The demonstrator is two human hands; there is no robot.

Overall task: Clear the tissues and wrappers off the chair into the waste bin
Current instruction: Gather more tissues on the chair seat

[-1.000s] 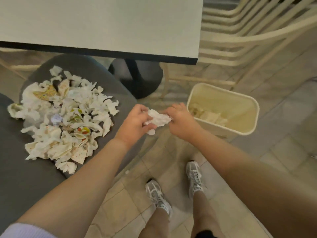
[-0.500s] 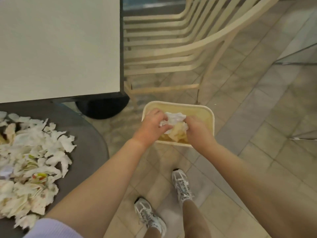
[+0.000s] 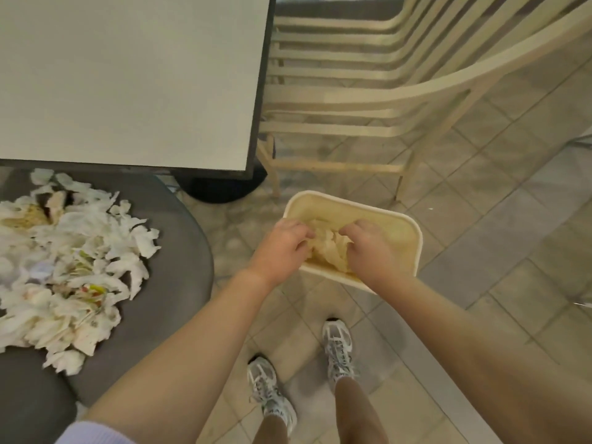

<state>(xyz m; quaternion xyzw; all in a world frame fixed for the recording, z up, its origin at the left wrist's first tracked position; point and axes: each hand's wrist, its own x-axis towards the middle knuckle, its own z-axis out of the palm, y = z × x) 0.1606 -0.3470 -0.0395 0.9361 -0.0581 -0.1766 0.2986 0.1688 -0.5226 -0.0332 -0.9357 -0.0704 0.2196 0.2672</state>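
A cream waste bin stands on the tiled floor right of the grey chair. Both my hands hover over its opening. My left hand and my right hand have loosely curled fingers, and nothing is clearly held between them. Crumpled tissues lie inside the bin just below the fingertips. A big heap of torn tissues and wrappers covers the chair seat at the left.
A white table with a black round base stands behind the chair. A stack of cream slatted chairs is beyond the bin. My two feet in trainers stand on the tiles near the bin.
Both hands carried a white tissue wad from beside the chair to above the bin. The wad now lies lower, in the bin, with the fingers loosened above it.
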